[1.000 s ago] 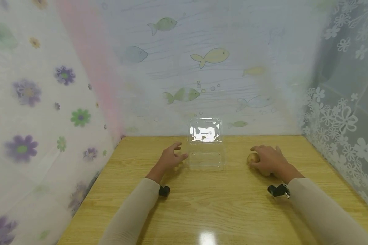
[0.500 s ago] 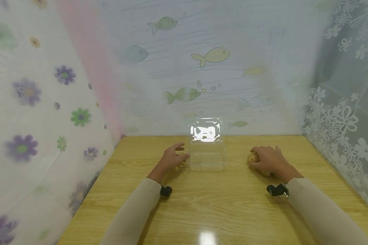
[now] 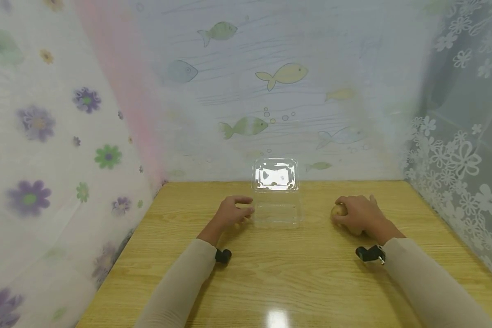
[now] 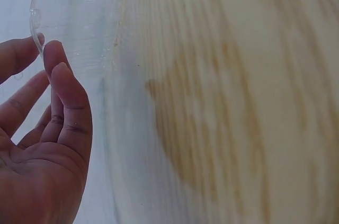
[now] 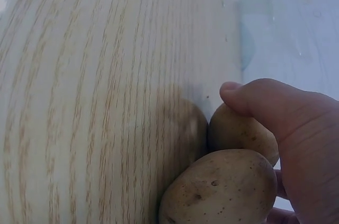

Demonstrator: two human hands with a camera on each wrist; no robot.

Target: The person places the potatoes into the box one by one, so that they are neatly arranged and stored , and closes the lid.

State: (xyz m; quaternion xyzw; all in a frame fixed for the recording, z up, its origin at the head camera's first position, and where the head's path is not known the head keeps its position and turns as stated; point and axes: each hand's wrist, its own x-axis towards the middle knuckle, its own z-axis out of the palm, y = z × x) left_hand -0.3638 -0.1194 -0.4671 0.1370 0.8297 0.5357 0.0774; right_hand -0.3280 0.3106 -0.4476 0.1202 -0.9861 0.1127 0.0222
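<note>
A clear plastic clamshell container (image 3: 276,225) sits on the table with its lid (image 3: 275,175) raised. At its left side is my left hand (image 3: 231,213); in the left wrist view, thumb and fingertips pinch the container's rim (image 4: 35,23). Over to the right, my right hand (image 3: 361,215) grips a potato (image 3: 338,211), with the thumb on top of that potato (image 5: 241,134) in the right wrist view. A second, nearer potato (image 5: 222,189) lies against it under the hand, hidden in the head view. Some right fingers are mostly hidden behind the potatoes.
The wood-grain table (image 3: 279,273) meets a fish-patterned curtain (image 3: 270,100) behind the container. Flowered sheets hang on the left (image 3: 65,150) and right (image 3: 463,159). A small black wrist device (image 3: 223,256) shows at the left cuff, another black device (image 3: 370,253) at the right.
My left hand has shifted slightly right to the container, and its fingers have closed in on the rim. The right hand stays at the potato, almost unmoved.
</note>
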